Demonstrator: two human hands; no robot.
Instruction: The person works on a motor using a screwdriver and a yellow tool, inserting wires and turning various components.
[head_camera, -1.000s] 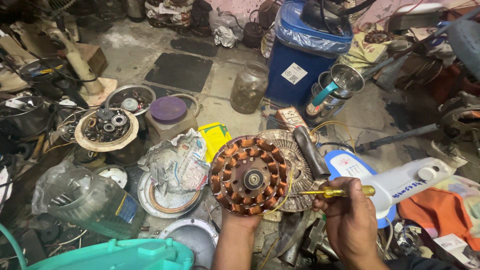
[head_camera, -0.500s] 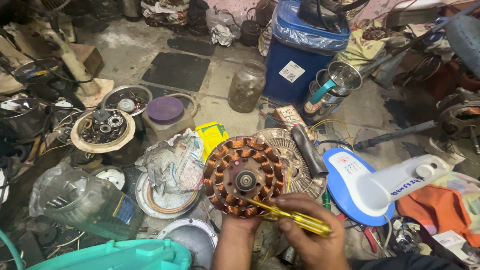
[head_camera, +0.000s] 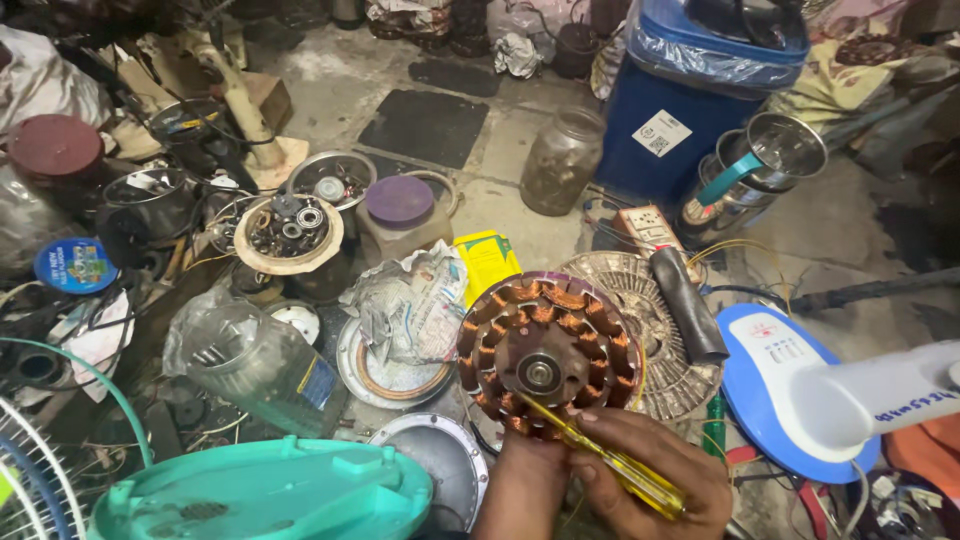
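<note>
A round motor stator (head_camera: 546, 358) with several copper-wound coils and a steel bearing at its centre stands upright near the bottom middle. My left hand (head_camera: 522, 470) holds it from below, mostly hidden behind it. My right hand (head_camera: 655, 472) grips a yellow-handled screwdriver (head_camera: 608, 464), whose shaft points up-left and touches the stator's lower coils near the centre.
A grey finned motor cover (head_camera: 668, 330) with a black handle (head_camera: 688, 304) lies behind the stator. A blue-and-white fan base (head_camera: 790, 390) is at right, a teal fan base (head_camera: 262, 492) at bottom left. Jars, a blue drum (head_camera: 690, 100), bowls of bearings and papers crowd the floor.
My right hand has swung the screwdriver from the stator's right side down to below it, with the tip now against the lower coils. The stator stays held up.
</note>
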